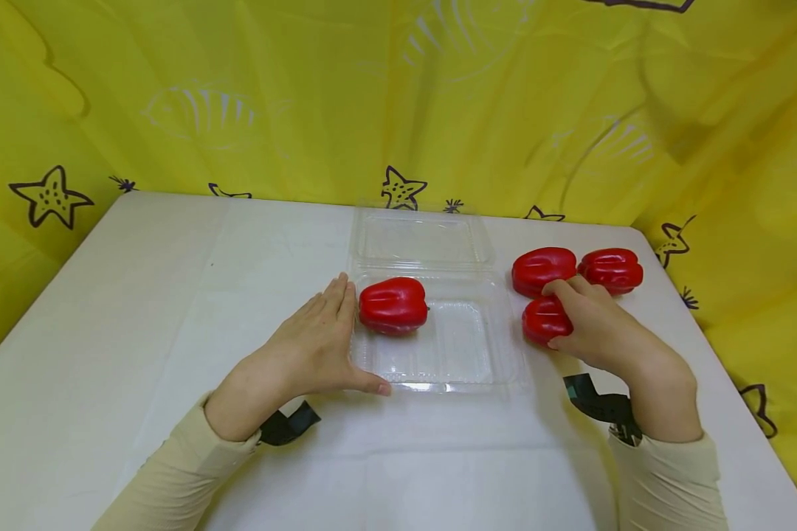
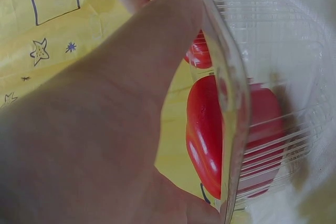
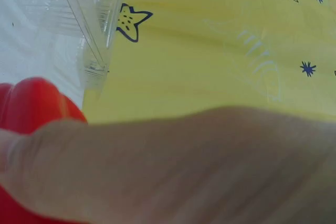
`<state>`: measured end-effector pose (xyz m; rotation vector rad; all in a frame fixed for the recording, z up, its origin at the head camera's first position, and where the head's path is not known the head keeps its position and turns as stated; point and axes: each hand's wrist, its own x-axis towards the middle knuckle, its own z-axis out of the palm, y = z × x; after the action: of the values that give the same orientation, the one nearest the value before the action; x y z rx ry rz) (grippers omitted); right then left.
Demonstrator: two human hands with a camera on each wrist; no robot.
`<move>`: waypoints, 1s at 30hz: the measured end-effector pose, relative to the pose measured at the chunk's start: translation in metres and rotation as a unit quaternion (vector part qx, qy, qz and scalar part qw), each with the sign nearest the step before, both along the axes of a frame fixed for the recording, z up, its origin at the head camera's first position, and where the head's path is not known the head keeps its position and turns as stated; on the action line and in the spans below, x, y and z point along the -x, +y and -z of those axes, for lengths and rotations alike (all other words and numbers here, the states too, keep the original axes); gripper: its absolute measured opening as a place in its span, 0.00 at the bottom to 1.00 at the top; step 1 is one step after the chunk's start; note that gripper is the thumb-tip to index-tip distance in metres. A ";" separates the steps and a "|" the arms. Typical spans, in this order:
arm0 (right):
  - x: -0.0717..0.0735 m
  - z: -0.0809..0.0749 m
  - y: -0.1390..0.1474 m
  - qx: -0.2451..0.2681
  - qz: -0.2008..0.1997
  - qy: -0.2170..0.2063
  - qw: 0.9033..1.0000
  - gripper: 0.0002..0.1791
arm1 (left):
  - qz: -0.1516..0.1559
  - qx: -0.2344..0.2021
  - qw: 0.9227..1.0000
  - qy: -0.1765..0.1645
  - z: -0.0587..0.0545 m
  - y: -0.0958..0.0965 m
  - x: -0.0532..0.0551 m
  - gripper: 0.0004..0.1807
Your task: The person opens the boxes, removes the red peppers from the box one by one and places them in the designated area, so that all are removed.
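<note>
A clear plastic clamshell container (image 1: 438,369) lies with its lid (image 1: 425,240) folded back. One red bell pepper (image 1: 393,305) lies on its side in the container's back left part. My left hand (image 1: 312,343) rests against the container's left side, fingers straight and thumb along the front rim. To the right of the container, my right hand (image 1: 594,321) grips a red bell pepper (image 1: 543,320) between thumb and fingers. Two other bell peppers, one (image 1: 541,269) directly behind the gripped one and another (image 1: 612,270) farther right, lie close to that hand.
The white table (image 1: 173,295) is backed and flanked by a yellow curtain (image 1: 305,110) with starfish and fish drawings. The lid's far edge reaches near the foot of the curtain. Dark straps (image 1: 601,405) sit at both wrists.
</note>
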<state>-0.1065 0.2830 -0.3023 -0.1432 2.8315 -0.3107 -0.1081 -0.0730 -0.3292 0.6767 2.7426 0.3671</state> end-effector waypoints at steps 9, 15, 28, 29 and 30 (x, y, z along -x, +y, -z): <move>-0.001 0.003 0.000 -0.032 -0.004 0.004 0.999 0.41 | 0.002 -0.001 1.000 -0.001 0.001 -0.001 0.000 0.75; -0.001 0.002 0.001 -0.029 -0.007 0.005 1.000 0.40 | 0.001 -0.001 1.000 -0.003 0.000 0.000 0.000 0.75; -0.008 -0.015 -0.009 -0.019 -0.018 0.057 0.998 0.34 | -0.003 0.001 1.000 -0.010 0.000 0.000 0.001 0.75; -0.008 -0.016 -0.011 -0.016 -0.021 0.067 0.997 0.33 | -0.003 0.000 1.000 -0.010 0.000 0.000 0.000 0.75; -0.009 -0.017 -0.013 -0.013 -0.026 0.079 0.996 0.32 | -0.002 -0.001 1.000 -0.010 0.000 0.000 0.000 0.75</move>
<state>-0.0978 0.2702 -0.2853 -0.2462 2.9809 -0.2625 -0.1083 -0.0732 -0.3288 0.6633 2.7265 0.3745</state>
